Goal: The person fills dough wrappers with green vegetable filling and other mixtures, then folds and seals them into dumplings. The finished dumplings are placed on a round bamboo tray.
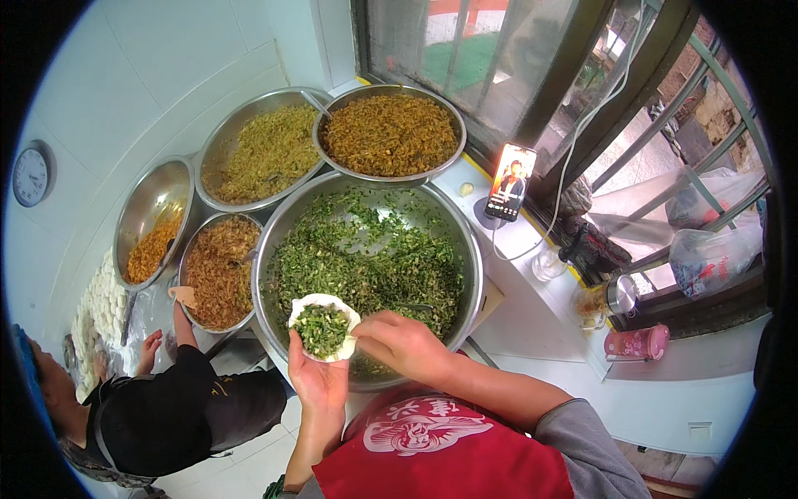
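Note:
In my left hand (318, 380) lies a round dough wrapper (299, 305) heaped with chopped green filling (321, 329). The fingers of my right hand (399, 340) pinch the wrapper's right edge. Both hands are over the near rim of a large steel bowl (477, 274) of chopped greens (374, 274). A utensil (414, 306) is partly sunk in the greens, to the right of the wrapper.
Steel bowls of orange-brown (389, 134), yellow-green (268, 156), reddish-brown (221, 268) and orange (149, 252) filling stand behind and left. A co-worker (162, 411) is at the left beside dough pieces (100, 305). A phone (511, 181) with a cable and a glass jar (592, 302) stand right.

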`<action>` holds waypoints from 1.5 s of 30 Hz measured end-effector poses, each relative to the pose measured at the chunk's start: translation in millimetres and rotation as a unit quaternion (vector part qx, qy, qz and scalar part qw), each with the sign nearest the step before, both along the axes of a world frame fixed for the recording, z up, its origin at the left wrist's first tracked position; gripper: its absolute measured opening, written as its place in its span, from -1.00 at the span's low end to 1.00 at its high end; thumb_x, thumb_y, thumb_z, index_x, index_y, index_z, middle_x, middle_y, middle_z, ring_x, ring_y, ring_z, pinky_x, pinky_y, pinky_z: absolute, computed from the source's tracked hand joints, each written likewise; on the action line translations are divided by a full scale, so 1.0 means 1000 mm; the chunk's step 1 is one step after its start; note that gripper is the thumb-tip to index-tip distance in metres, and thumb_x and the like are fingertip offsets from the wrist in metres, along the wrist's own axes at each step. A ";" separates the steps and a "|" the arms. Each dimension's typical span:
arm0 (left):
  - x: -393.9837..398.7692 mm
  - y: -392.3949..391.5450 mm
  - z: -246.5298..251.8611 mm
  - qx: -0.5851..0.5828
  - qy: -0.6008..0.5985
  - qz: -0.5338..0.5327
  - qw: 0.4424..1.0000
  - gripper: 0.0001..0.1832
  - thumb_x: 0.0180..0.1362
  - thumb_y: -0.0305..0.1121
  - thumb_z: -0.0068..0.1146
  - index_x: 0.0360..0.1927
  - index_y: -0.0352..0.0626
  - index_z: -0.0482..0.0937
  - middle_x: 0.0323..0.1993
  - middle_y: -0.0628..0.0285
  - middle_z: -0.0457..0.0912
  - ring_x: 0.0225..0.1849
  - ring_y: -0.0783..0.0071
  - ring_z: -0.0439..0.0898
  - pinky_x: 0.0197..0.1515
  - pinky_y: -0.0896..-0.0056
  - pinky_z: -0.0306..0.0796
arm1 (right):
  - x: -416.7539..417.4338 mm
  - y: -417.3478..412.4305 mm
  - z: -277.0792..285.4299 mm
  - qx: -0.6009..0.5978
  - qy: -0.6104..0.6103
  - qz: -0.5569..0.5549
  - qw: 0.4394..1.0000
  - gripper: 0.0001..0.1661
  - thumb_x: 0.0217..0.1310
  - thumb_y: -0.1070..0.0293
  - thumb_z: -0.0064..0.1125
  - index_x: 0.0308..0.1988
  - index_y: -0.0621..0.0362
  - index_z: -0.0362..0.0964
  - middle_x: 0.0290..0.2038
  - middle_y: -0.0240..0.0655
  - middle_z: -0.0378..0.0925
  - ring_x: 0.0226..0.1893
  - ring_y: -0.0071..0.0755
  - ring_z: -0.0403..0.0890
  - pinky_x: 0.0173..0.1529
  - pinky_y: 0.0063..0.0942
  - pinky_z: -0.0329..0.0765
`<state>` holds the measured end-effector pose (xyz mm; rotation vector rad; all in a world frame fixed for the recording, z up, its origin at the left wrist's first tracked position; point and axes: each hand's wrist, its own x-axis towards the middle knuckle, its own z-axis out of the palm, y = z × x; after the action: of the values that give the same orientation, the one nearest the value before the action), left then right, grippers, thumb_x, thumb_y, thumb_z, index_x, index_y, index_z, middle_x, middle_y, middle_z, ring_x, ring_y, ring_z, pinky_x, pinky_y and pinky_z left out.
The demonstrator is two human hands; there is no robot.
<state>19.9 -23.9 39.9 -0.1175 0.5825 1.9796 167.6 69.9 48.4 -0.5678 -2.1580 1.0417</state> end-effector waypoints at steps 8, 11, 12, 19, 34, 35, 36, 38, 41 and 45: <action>0.005 0.003 -0.005 0.009 0.027 -0.028 0.999 -0.49 0.50 -0.07 -0.16 0.35 -0.17 0.34 0.27 0.06 0.50 0.29 0.09 0.49 0.33 -0.09 0.39 | -0.008 -0.006 -0.008 -0.500 0.106 -0.042 0.859 -0.78 0.34 0.39 0.29 -0.08 0.25 0.53 -0.21 -0.34 0.63 -0.23 -0.52 0.67 -0.15 -0.50 0.63; 0.006 0.004 -0.009 0.012 0.012 -0.027 0.999 -0.49 0.51 -0.06 -0.19 0.35 -0.17 0.32 0.27 0.05 0.49 0.31 0.07 0.47 0.35 -0.09 0.38 | -0.009 -0.001 -0.008 -0.540 0.105 -0.038 0.834 -0.74 0.35 0.40 0.27 -0.04 0.30 0.50 -0.23 -0.35 0.63 -0.28 -0.56 0.65 -0.15 -0.56 0.63; 0.008 0.006 -0.006 0.004 0.007 -0.023 1.000 -0.49 0.52 -0.06 -0.20 0.35 -0.18 0.32 0.26 0.05 0.49 0.31 0.06 0.46 0.36 -0.09 0.38 | -0.007 -0.001 -0.009 -0.499 0.085 -0.046 0.861 -0.74 0.36 0.40 0.27 -0.04 0.31 0.50 -0.23 -0.35 0.63 -0.28 -0.56 0.65 -0.15 -0.56 0.63; 0.008 0.004 -0.010 -0.012 0.022 -0.058 0.998 -0.48 0.52 -0.06 -0.22 0.35 -0.21 0.32 0.28 0.04 0.48 0.32 0.08 0.47 0.36 -0.09 0.38 | -0.003 0.006 -0.015 -0.651 0.148 -0.021 0.744 -0.72 0.35 0.38 0.27 -0.03 0.31 0.52 -0.23 -0.34 0.63 -0.24 -0.53 0.64 -0.10 -0.55 0.62; 0.007 0.002 -0.010 -0.106 0.112 -0.050 0.987 -0.62 0.50 -0.15 -0.12 0.22 -0.16 0.41 0.13 0.15 0.58 0.18 0.23 0.58 0.23 0.05 0.48 | 0.003 0.004 -0.026 -0.470 0.035 -0.052 0.880 -0.74 0.39 0.32 0.24 -0.04 0.24 0.52 -0.26 -0.43 0.59 -0.31 -0.62 0.58 -0.16 -0.56 0.57; 0.007 0.002 -0.009 -0.110 0.113 -0.039 0.987 -0.62 0.50 -0.16 -0.11 0.23 -0.16 0.40 0.13 0.15 0.58 0.18 0.23 0.59 0.21 0.05 0.49 | 0.002 0.004 -0.026 -0.484 0.050 -0.044 0.873 -0.75 0.39 0.31 0.24 -0.04 0.23 0.52 -0.26 -0.43 0.59 -0.31 -0.62 0.58 -0.16 -0.56 0.57; 0.007 0.001 -0.010 -0.112 0.121 -0.048 0.985 -0.62 0.50 -0.17 -0.11 0.23 -0.17 0.41 0.13 0.14 0.58 0.17 0.23 0.59 0.21 0.05 0.50 | 0.002 0.005 -0.025 -0.496 0.065 -0.038 0.865 -0.75 0.40 0.31 0.24 -0.05 0.23 0.52 -0.26 -0.43 0.59 -0.32 -0.62 0.57 -0.17 -0.56 0.56; 0.005 0.001 -0.011 -0.117 0.135 -0.066 0.982 -0.63 0.50 -0.19 -0.11 0.23 -0.18 0.41 0.12 0.14 0.58 0.16 0.23 0.59 0.19 0.04 0.51 | 0.002 0.005 -0.025 -0.555 0.092 -0.020 0.826 -0.76 0.40 0.31 0.24 -0.06 0.23 0.53 -0.27 -0.43 0.59 -0.32 -0.62 0.57 -0.17 -0.57 0.56; -0.001 -0.003 -0.015 -0.122 0.157 -0.100 0.975 -0.63 0.50 -0.21 -0.11 0.23 -0.19 0.42 0.12 0.13 0.59 0.15 0.24 0.60 0.20 0.05 0.51 | 0.004 0.005 -0.029 -0.594 0.092 -0.010 0.799 -0.72 0.40 0.29 0.24 -0.05 0.27 0.52 -0.29 -0.42 0.60 -0.34 -0.62 0.57 -0.19 -0.59 0.55; 0.004 0.001 -0.004 -0.137 0.127 -0.081 0.979 -0.64 0.50 -0.24 -0.09 0.24 -0.18 0.43 0.09 0.15 0.60 0.09 0.27 0.62 0.14 0.14 0.54 | 0.005 0.005 -0.035 -0.424 0.054 -0.040 0.903 -0.67 0.38 0.25 0.26 -0.04 0.30 0.51 -0.33 -0.38 0.60 -0.37 -0.61 0.58 -0.22 -0.59 0.55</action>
<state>23.7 -23.2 35.7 0.0151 0.9991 1.7590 172.5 74.8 13.8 -0.9414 -1.4835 1.9112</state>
